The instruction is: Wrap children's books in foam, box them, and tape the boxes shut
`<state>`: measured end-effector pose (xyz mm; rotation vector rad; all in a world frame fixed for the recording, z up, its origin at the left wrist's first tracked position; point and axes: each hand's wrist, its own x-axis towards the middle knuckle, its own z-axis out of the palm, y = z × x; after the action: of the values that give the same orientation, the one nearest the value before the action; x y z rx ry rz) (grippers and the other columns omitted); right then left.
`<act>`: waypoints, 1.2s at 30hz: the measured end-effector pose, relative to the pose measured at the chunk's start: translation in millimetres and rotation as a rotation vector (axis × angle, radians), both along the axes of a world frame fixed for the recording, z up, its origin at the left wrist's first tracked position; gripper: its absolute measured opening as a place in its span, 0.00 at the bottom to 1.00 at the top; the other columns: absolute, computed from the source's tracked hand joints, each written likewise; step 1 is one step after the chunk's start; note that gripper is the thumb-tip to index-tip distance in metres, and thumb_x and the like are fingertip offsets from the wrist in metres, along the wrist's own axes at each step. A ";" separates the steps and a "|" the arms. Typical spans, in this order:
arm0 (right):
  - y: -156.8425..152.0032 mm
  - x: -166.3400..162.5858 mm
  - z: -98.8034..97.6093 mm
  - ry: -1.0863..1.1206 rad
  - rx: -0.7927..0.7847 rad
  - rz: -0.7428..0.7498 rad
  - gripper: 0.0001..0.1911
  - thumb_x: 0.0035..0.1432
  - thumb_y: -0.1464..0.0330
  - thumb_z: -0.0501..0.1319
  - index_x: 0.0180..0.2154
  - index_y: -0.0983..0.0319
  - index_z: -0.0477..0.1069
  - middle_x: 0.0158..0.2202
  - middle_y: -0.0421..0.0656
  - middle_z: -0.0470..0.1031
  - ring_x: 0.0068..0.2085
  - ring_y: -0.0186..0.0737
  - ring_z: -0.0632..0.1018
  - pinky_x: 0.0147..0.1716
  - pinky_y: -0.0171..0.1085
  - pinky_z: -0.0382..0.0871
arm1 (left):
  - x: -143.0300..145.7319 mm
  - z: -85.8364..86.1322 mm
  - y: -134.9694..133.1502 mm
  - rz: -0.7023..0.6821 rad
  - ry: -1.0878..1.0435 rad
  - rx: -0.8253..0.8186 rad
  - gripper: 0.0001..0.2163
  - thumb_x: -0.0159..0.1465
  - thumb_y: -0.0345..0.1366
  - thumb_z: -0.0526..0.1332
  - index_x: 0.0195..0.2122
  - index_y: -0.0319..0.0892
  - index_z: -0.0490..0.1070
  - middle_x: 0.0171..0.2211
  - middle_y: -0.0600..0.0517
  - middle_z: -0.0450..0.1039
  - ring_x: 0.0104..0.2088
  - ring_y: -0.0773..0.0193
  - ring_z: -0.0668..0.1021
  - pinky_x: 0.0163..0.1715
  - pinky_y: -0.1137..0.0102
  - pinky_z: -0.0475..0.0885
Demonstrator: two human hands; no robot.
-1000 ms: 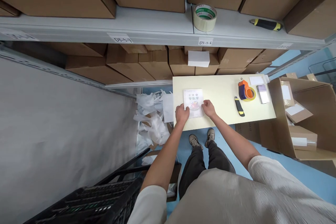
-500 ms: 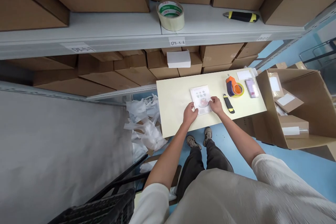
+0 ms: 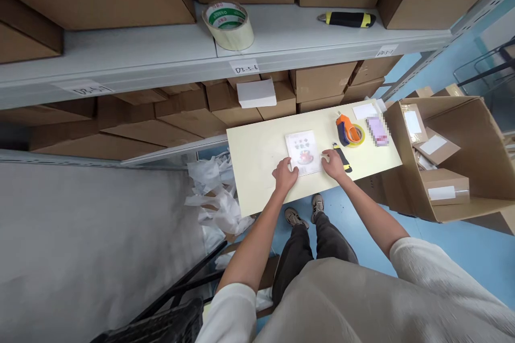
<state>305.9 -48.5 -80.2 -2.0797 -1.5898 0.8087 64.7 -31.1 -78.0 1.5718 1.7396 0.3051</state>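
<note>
A flat white packet printed with a red bowl-like picture and green figures lies on the cream tabletop. My left hand rests at its lower left edge, thumb and fingers apart. At the packet's right edge is my right hand, its fingers loosely bent and spread; whether they touch the packet I cannot tell. Just beyond the right hand lies a black and yellow utility knife, partly covered by that hand. An orange and blue tape dispenser with yellowish tape sits behind the knife.
A pixelated purple item and white paper lie at the table's right end. Beside it stands a large carton holding several small boxes. A shelf above bears a tape roll and another knife. White plastic bags lie left.
My hands have moved slightly apart, and the fingers have loosened from the packet's edges. The view has shifted a little to the right.
</note>
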 end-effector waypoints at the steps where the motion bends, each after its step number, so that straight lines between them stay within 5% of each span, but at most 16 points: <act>1: -5.0 5.9 2.0 -0.083 0.015 0.003 0.19 0.65 0.67 0.57 0.55 0.63 0.75 0.58 0.56 0.75 0.55 0.56 0.76 0.57 0.51 0.71 | 0.3 1.1 -0.5 -0.007 0.004 0.001 0.21 0.67 0.36 0.61 0.62 0.49 0.70 0.61 0.46 0.78 0.65 0.48 0.76 0.70 0.50 0.63; 5: -22.4 23.7 7.8 -0.363 -0.035 -0.042 0.17 0.66 0.66 0.59 0.54 0.63 0.73 0.59 0.58 0.72 0.57 0.60 0.71 0.55 0.52 0.67 | 0.2 0.9 0.2 -0.017 0.006 0.018 0.20 0.66 0.35 0.62 0.60 0.49 0.70 0.60 0.45 0.78 0.64 0.48 0.77 0.71 0.47 0.59; 9: -27.7 27.9 8.1 -0.491 -0.120 -0.098 0.15 0.65 0.68 0.60 0.52 0.62 0.71 0.59 0.58 0.71 0.56 0.59 0.70 0.54 0.51 0.65 | -6.0 -3.1 -0.8 -0.035 -0.041 0.067 0.18 0.68 0.33 0.59 0.59 0.48 0.72 0.61 0.44 0.77 0.64 0.49 0.76 0.68 0.51 0.66; 18: -26.4 20.7 20.5 -0.248 -0.027 -0.196 0.15 0.61 0.69 0.58 0.51 0.61 0.69 0.49 0.55 0.78 0.48 0.55 0.76 0.47 0.46 0.68 | -66.7 -7.4 -11.0 0.040 -0.037 0.240 0.19 0.70 0.29 0.54 0.58 0.45 0.75 0.64 0.43 0.74 0.68 0.50 0.73 0.69 0.51 0.66; 21: -17.5 0.0 30.5 0.094 0.050 -0.269 0.19 0.63 0.63 0.55 0.54 0.60 0.70 0.45 0.50 0.81 0.43 0.49 0.78 0.43 0.43 0.71 | -97.7 -11.0 -10.5 0.086 0.006 0.261 0.19 0.69 0.29 0.56 0.58 0.46 0.75 0.64 0.43 0.74 0.68 0.49 0.73 0.69 0.51 0.67; 24: -1.5 -34.1 37.7 0.433 -0.042 -0.309 0.20 0.63 0.60 0.54 0.50 0.62 0.75 0.40 0.47 0.82 0.37 0.45 0.79 0.36 0.40 0.72 | -124.2 -16.5 -11.2 0.118 0.038 0.238 0.18 0.68 0.29 0.57 0.57 0.46 0.76 0.64 0.43 0.74 0.68 0.47 0.72 0.69 0.50 0.67; 28: 14.8 -87.7 41.2 0.702 -0.125 -0.212 0.20 0.60 0.60 0.63 0.52 0.61 0.75 0.41 0.45 0.83 0.35 0.40 0.81 0.31 0.36 0.74 | -147.6 -23.3 -16.9 0.138 0.054 0.187 0.17 0.69 0.31 0.57 0.58 0.46 0.76 0.65 0.41 0.72 0.69 0.45 0.71 0.69 0.47 0.66; 32: 16.9 -131.9 41.4 0.745 -0.173 -0.095 0.20 0.64 0.58 0.65 0.53 0.60 0.72 0.39 0.44 0.82 0.29 0.37 0.80 0.26 0.35 0.74 | -161.5 -26.7 -24.6 0.099 0.068 0.163 0.18 0.70 0.32 0.56 0.59 0.46 0.75 0.67 0.41 0.70 0.70 0.44 0.70 0.68 0.47 0.67; 36: 19.4 -161.2 44.9 0.507 -0.209 -0.060 0.18 0.66 0.51 0.66 0.46 0.59 0.73 0.27 0.38 0.78 0.20 0.35 0.73 0.22 0.35 0.68 | -170.5 -26.8 -27.9 0.039 0.075 0.168 0.19 0.70 0.32 0.56 0.60 0.47 0.75 0.68 0.42 0.70 0.69 0.44 0.71 0.67 0.48 0.68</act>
<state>144.7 -29.1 -35.3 -1.8380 -1.2018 1.3973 -105.9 -59.0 -104.8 1.6890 1.8442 0.4261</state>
